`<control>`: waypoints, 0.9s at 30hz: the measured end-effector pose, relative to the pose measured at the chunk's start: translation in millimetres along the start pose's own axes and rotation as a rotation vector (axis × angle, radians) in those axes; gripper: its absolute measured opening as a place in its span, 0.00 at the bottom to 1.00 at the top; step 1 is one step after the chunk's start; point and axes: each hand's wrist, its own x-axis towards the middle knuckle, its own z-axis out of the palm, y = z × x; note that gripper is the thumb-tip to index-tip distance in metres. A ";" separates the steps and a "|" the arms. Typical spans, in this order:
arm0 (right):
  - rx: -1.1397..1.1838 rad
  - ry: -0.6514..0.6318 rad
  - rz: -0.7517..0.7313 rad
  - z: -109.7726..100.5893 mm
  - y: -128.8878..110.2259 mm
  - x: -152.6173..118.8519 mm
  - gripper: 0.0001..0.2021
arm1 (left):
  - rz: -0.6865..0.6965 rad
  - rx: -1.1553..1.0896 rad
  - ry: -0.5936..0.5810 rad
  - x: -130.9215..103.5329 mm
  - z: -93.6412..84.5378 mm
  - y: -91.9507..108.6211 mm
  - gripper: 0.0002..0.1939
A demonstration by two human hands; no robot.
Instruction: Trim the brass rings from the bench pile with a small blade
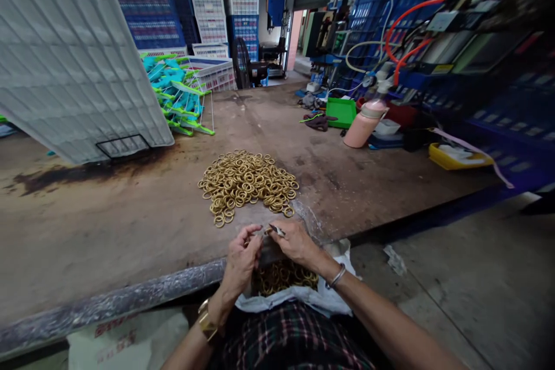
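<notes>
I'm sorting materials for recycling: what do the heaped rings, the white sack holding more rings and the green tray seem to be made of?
Heaped rings: probably brass or another gold-toned metal, dull with small highlights; plating is possible.
White sack: likely plastic, perhaps woven, matt, with a creased, folded rim.
Green tray: probably moulded plastic, smooth and evenly bright.

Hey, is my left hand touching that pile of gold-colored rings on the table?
Apart: the head view shows a strip of tabletop between the left hand and the pile of gold-colored rings.
</notes>
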 end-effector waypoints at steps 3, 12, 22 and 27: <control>0.118 -0.046 0.058 7.5 -10.3 -2.0 0.09 | 0.041 0.075 0.008 0.1 -1.3 -5.1 0.15; 0.556 -0.096 0.297 5.2 -23.4 -1.2 0.15 | 0.067 0.081 0.057 -4.1 -5.5 -5.9 0.14; 0.473 -0.002 0.312 12.4 -29.1 8.1 0.09 | -0.108 0.027 -0.040 -9.2 -5.7 0.3 0.16; 0.516 -0.015 0.287 9.9 -30.9 8.6 0.10 | -0.126 -0.084 -0.073 -9.5 -5.7 1.3 0.15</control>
